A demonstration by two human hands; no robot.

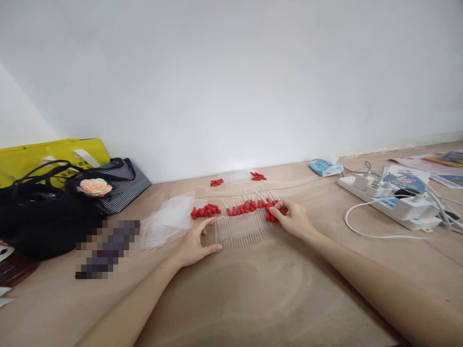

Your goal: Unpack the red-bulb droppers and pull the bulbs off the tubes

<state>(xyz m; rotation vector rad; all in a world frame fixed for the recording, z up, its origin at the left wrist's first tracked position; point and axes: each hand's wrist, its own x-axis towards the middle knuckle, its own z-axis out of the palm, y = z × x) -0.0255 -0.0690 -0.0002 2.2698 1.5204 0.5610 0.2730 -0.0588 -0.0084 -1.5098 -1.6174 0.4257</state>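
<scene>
A row of thin clear tubes [242, 229] lies side by side on the table, narrow tips toward me. At its left end is my left hand [193, 243], thumb and fingers apart and curved around the corner, holding nothing. My right hand [291, 218] is at the row's far right corner, its thumb and fingers closed on a red rubber bulb; other red bulbs [270, 218] lie under and beside the fingertips. Behind the row, clear tubes with red bulbs [248, 207] on their near ends point away from me. A loose pile of red bulbs [205, 211] lies to the left.
Clear plastic bags [168, 217] lie left of my left hand. Black bags [47, 217] and a yellow bag [54, 154] stand at far left. A white power strip [383, 200] with cables and a blue packet [325, 167] are on the right. A wall closes the back.
</scene>
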